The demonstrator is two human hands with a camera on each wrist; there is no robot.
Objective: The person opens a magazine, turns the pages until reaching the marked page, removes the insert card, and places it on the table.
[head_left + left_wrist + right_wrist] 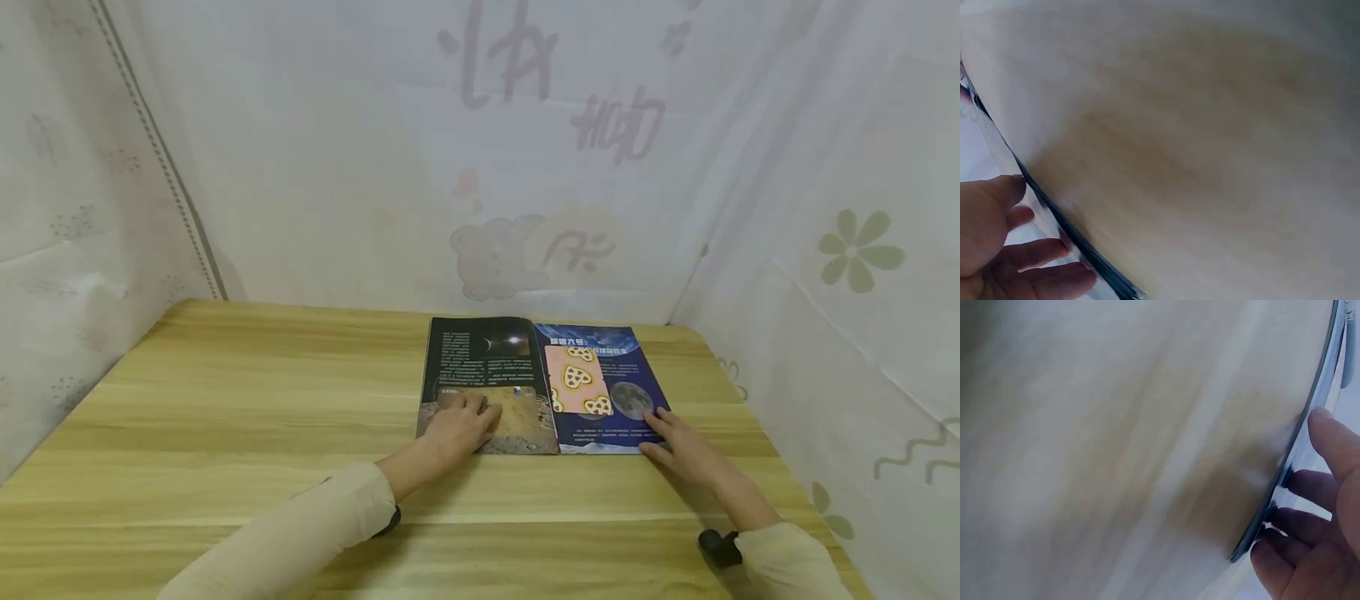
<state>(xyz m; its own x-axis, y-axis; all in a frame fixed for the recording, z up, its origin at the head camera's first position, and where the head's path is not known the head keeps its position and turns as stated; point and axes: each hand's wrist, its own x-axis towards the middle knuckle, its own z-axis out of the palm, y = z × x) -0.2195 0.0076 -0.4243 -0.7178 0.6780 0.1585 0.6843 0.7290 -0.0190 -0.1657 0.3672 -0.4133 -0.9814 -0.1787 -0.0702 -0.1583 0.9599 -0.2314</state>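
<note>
An open magazine (487,375) lies on the wooden table, with dark space pictures on its pages. My left hand (459,425) rests on the lower part of the left page, over a tan, rocky picture. On the right page lies a pink rectangular piece (573,392) patterned with yellow-edged hearts. At that page's lower right edge, my right hand (686,446) touches the magazine beside a moon picture. In the left wrist view, the fingers of the left hand (1016,250) lie spread along the magazine's edge. The right hand (1316,525) has its fingertips at the edge in the right wrist view.
The wooden table (247,400) extends far to the left of the magazine. Pale printed cloth (337,167) hangs behind the table and along both sides. Black wrist straps show at the cuffs, one device (720,547) below the right wrist.
</note>
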